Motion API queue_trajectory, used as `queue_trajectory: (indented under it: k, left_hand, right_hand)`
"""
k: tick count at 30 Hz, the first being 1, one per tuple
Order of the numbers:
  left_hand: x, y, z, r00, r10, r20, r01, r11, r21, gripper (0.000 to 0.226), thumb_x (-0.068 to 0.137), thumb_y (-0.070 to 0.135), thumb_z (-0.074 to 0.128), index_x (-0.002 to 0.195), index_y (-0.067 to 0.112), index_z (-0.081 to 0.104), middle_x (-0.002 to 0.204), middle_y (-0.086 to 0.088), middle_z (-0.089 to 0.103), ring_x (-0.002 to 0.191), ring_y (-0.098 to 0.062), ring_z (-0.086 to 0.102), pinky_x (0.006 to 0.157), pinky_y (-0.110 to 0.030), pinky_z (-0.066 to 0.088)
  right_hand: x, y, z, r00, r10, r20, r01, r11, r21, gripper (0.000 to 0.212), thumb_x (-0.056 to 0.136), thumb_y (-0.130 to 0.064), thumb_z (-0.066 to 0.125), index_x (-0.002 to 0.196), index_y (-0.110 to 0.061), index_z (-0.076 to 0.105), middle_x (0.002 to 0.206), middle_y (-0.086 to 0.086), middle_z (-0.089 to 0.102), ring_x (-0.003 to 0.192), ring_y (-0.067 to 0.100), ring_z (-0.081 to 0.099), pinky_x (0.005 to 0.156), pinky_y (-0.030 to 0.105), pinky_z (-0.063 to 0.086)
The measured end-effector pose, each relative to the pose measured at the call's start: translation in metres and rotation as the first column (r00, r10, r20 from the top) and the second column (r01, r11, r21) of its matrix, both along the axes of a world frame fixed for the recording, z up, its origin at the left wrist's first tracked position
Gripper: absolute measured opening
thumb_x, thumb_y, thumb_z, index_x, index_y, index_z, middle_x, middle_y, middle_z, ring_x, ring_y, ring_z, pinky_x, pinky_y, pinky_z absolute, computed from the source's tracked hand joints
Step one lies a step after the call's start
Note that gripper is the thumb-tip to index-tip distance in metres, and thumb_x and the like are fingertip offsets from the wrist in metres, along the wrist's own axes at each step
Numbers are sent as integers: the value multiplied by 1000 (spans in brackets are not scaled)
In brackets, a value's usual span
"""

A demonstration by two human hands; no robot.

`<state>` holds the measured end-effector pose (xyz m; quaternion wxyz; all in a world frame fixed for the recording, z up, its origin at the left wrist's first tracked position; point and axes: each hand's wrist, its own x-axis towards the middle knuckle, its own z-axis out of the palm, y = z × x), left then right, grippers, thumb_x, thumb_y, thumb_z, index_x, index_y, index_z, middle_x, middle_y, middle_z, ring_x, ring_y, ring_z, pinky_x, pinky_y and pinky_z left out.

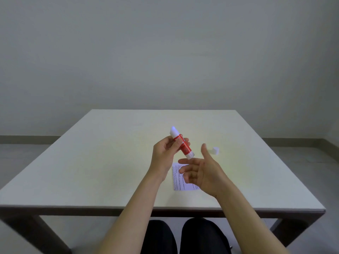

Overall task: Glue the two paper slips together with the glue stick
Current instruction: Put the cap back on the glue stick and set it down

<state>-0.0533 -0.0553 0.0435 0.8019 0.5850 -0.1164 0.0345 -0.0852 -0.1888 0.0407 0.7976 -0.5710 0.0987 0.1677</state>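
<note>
My left hand (166, 153) holds a red and white glue stick (181, 143) above the table, tilted, with its white glue tip pointing up and away. The stick is uncapped; its white cap (215, 150) lies on the table to the right. My right hand (203, 173) hovers open just below and right of the stick's base, fingers spread, holding nothing. A white printed paper slip (178, 180) lies flat on the table under my right hand, partly hidden by it. I cannot make out a second slip.
The pale table (110, 162) has its front edge close to me and its back edge near a plain wall. My dark-trousered knees show under the front edge.
</note>
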Motion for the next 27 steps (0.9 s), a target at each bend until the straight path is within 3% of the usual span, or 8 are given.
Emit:
queue_trajectory:
  k: [4,7,11,13,15,18,24,27]
  left_hand:
    - [0,-1,1,1000,-2,1,2,1000,5,11,90,15,59,92,14,69,93,-4,77,96,-23,72,88,-28,53]
    - [1,-2,2,999,1,-36,-3,999,-45,11,90,16,59,94,11,69,93,-5,77,96,-24,72,87,-27,54]
    - [-2,-3,2,1000,-14,-16,14,1000,0,11,89,19,61,93,13,70,94,-5,77,94,-24,72,88,-28,54]
    - [-3,-2,2,1000,13,-15,-12,999,32,11,88,19,62,93,15,71,95,-4,77,95,-21,72,92,-31,50]
    - [-2,-1,1,999,37,-27,-36,999,25,10,88,17,62,92,14,71,95,-4,77,95,-20,72,92,-31,49]
    - [-3,-1,-1,999,44,-23,-43,998,37,10,88,18,62,91,14,71,96,-6,77,95,-22,72,91,-32,50]
    - [-4,-4,-3,998,58,-34,-57,998,33,9,87,17,63,88,17,72,92,-5,77,93,-23,72,94,-36,51]
    - [-5,-10,-6,988,119,-103,-118,993,14,7,86,18,66,85,18,72,86,-1,78,88,-17,73,92,-33,51]
  right_hand:
    - [-1,1,-3,999,-47,3,46,973,227,42,95,-35,49,83,1,66,60,9,66,45,15,60,47,23,52]
    - [-3,9,-17,803,-191,565,354,915,-194,12,89,-19,62,85,-8,60,67,3,68,55,15,65,56,26,52]
    - [2,4,-38,277,322,905,896,254,-365,27,76,-3,73,86,-12,49,71,3,65,50,26,56,44,32,45]
    - [4,2,-37,385,264,884,840,297,-454,28,77,-14,75,92,-14,51,77,-2,65,54,23,59,49,32,47]
    - [2,3,-23,733,-24,680,513,676,-529,35,82,-37,68,107,-17,54,79,-6,69,61,19,66,62,32,51]
    - [7,-4,-10,996,-27,83,21,997,72,57,93,-55,40,101,-4,65,65,10,69,54,24,67,65,35,56]
    - [5,-4,-18,894,-133,428,174,983,-57,16,92,-19,58,85,-5,61,68,4,71,65,18,71,71,29,58]
    - [3,1,-34,495,72,866,717,528,-454,15,83,-16,69,76,-11,57,69,0,66,63,19,62,59,26,48]
